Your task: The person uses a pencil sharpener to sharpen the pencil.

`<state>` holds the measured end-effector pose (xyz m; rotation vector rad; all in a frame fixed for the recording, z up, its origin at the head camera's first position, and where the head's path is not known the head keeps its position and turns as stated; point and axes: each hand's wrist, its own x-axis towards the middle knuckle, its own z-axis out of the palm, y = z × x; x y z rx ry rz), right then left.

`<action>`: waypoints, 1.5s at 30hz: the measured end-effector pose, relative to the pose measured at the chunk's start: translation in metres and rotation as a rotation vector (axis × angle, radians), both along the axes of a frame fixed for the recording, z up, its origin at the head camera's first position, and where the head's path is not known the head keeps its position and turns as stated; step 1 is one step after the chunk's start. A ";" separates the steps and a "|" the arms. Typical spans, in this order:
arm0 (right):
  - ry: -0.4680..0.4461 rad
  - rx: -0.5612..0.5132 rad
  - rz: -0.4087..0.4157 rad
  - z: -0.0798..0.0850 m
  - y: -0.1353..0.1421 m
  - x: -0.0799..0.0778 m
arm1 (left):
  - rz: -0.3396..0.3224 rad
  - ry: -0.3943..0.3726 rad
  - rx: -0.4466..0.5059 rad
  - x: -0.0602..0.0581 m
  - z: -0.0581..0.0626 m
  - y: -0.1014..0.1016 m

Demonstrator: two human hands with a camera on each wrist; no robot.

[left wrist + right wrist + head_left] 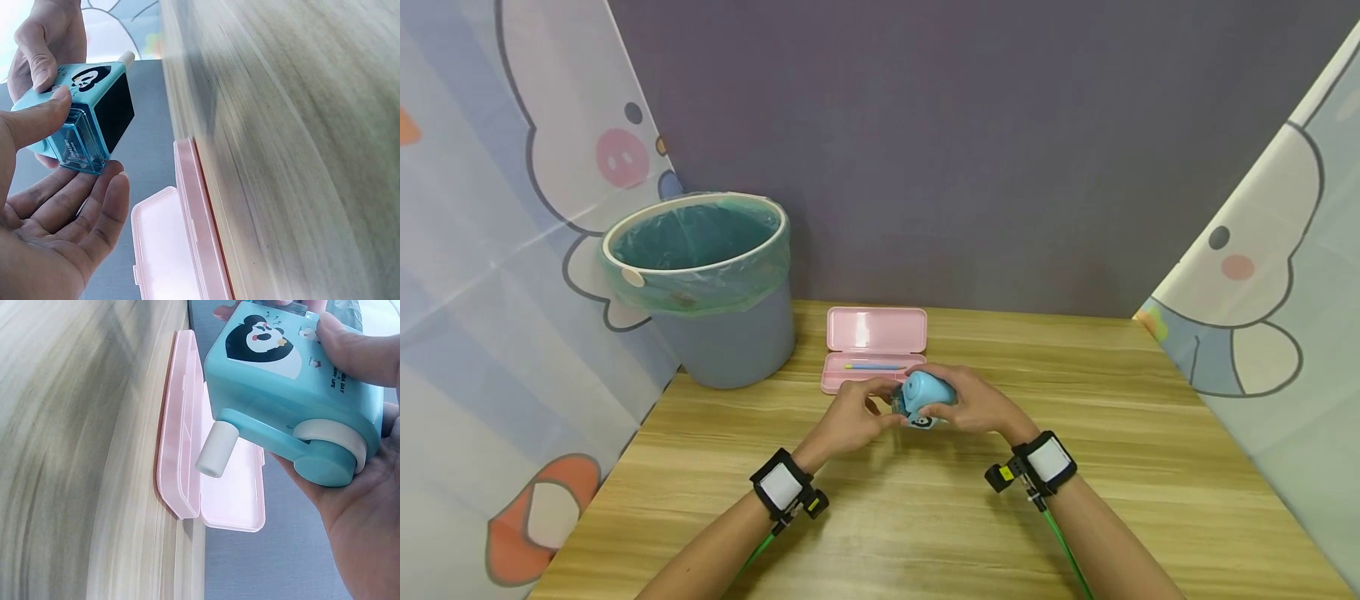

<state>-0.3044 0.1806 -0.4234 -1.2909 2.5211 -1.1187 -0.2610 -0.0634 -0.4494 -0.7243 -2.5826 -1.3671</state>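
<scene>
A light-blue crank pencil sharpener (294,381) with a panda picture and a white-tipped crank handle (217,449) is held up over the table. My right hand (977,400) grips its body, thumb on the printed side. At its other end, my left hand (856,414) pinches the clear blue shavings drawer (78,144) between thumb and fingers. In the left wrist view the drawer sticks out of the body. Just behind the hands, an open pink pencil case (877,330) lies on the table, with a blue pencil (872,367) in it.
A grey-blue trash bin (730,346) lined with a green plastic bag (700,287) stands at the back left. The wooden table (1112,400) ends at a dark grey panel (970,158). Cartoon-printed sheets (1232,242) hang on both sides.
</scene>
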 end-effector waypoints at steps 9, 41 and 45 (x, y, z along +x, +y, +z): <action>-0.009 -0.001 0.002 0.000 -0.003 0.000 | 0.001 -0.018 0.007 0.001 -0.002 0.001; 0.141 0.270 0.056 -0.018 -0.003 -0.005 | -0.011 -0.168 -0.232 -0.011 -0.026 0.034; 0.120 0.283 0.042 -0.023 -0.002 -0.004 | 0.034 -0.133 -0.288 -0.008 -0.026 0.037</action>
